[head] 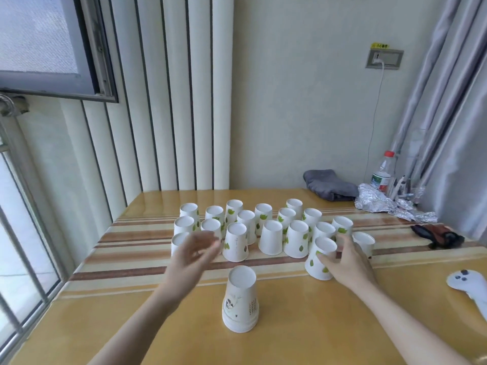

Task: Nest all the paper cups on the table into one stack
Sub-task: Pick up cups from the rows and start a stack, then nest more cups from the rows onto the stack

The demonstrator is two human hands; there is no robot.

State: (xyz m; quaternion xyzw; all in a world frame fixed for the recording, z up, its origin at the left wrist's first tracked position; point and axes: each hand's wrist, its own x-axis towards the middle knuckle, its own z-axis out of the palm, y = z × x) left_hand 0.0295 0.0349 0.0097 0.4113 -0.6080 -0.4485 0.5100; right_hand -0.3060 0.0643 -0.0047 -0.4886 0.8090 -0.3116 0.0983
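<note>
- A yellow worktop [303,325] with brown stripes is seen from above, and many paper cups [271,237] are set on it upside down, bases up.
- The cups are grouped across the middle of the worktop in loose rows, most of them touching or just beside a neighbour; green leaf prints are seen on several.
- Because all cups are inverted, nothing can be seen inside any of them.
- A short stack [240,302] of nested cups, also inverted, is stood alone near the viewer, apart from the group; several rims are seen bunched at its foot.
- The left hand [193,255] is held above the left end of the group and is blurred; its fingers [210,239] appear loosely spread and no cup is seen gripped in them.
- The right hand [345,262] is laid against a near cup [320,259] at the right end of the group; its fingers [325,259] are spread round the cup's side, touching it, while the cup is tilted slightly on the worktop.
- At the far right a grey cloth [329,184], crumpled foil [387,205] and a red-capped bottle [383,172] are seen.
- A dark object [437,235] is lying right of the cups, and a white controller [469,285] is lying at the near right edge.
</note>
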